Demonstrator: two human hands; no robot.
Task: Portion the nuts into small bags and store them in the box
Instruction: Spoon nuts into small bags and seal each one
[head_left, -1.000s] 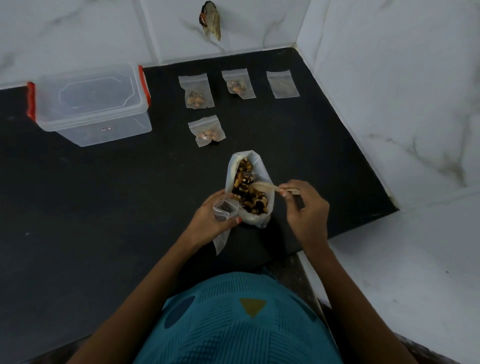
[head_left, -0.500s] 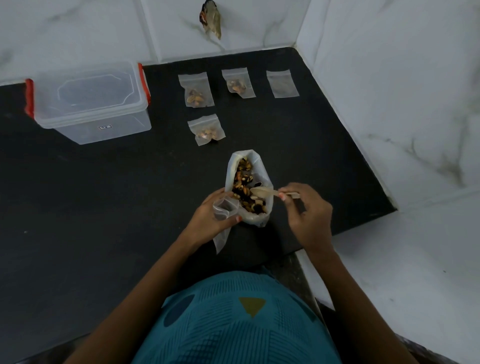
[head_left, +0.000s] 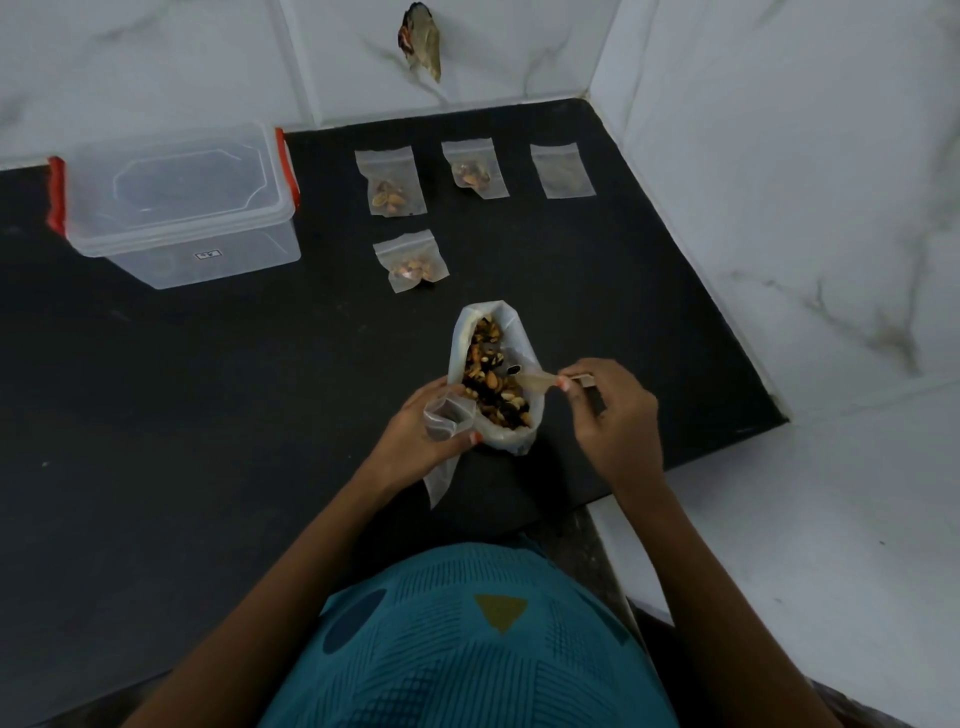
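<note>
The left hand (head_left: 420, 434) grips an open small bag (head_left: 449, 413) touching the big bag (head_left: 458, 345) of nuts (head_left: 491, 387) on the near black surface (head_left: 208, 389). The right hand (head_left: 615, 415) pinches a spoon (head_left: 537, 383) over those nuts. The lidded box (head_left: 176, 202) stands far left.

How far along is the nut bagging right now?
Done: three filled bags lie on the counter. In hand: the left hand holds an open small bag; the right hand holds a spoon in the big nut bag. Left: the far-right bag looks empty, and the lidded box shows no bags inside.
</note>
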